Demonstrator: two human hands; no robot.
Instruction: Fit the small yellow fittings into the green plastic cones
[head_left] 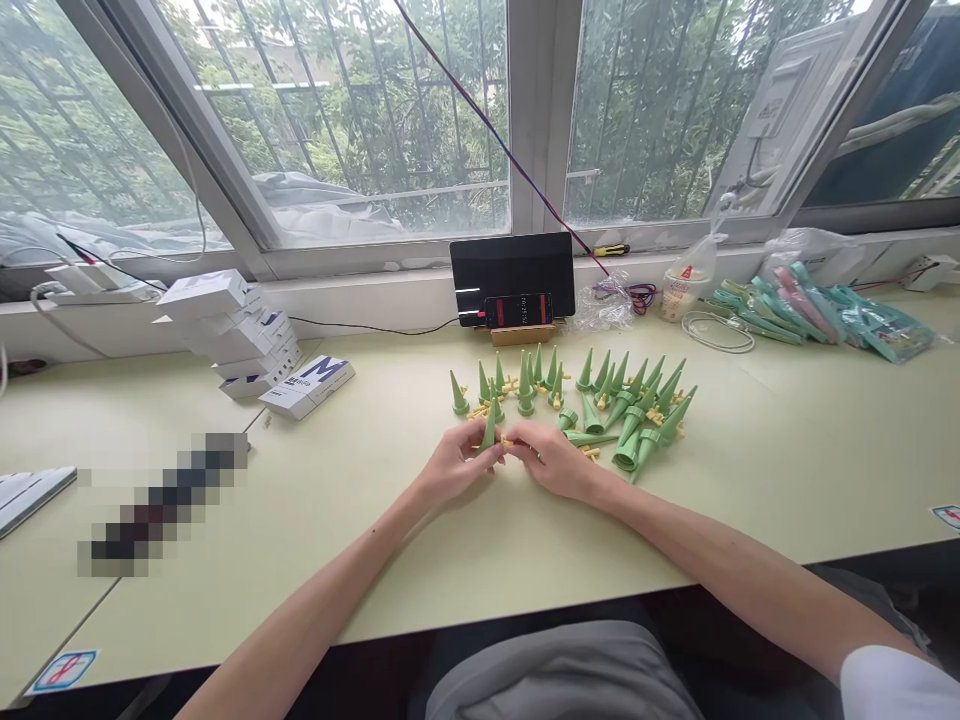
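Note:
My left hand (459, 462) is closed around a green plastic cone spike (490, 425), held with its tip up. Close beside it, my right hand (556, 458) pinches a small yellow plastic valve piece (507, 442) at the cone's side; whether it is seated in the cone I cannot tell. Behind both hands stand several upright green cones (525, 392), many with yellow pieces at their sides. To the right of my right hand, more green cones (646, 425) lie tilted in a pile, with a few loose yellow pieces (590, 453) near my wrist.
A phone (519, 311) leans on a black tablet (512, 270) at the back. White boxes (225, 325) are stacked at the left, near a blurred dark object (165, 505). Bagged green parts (817, 305), a drink cup (681, 290) and a coiled white cable (718, 332) lie at the back right.

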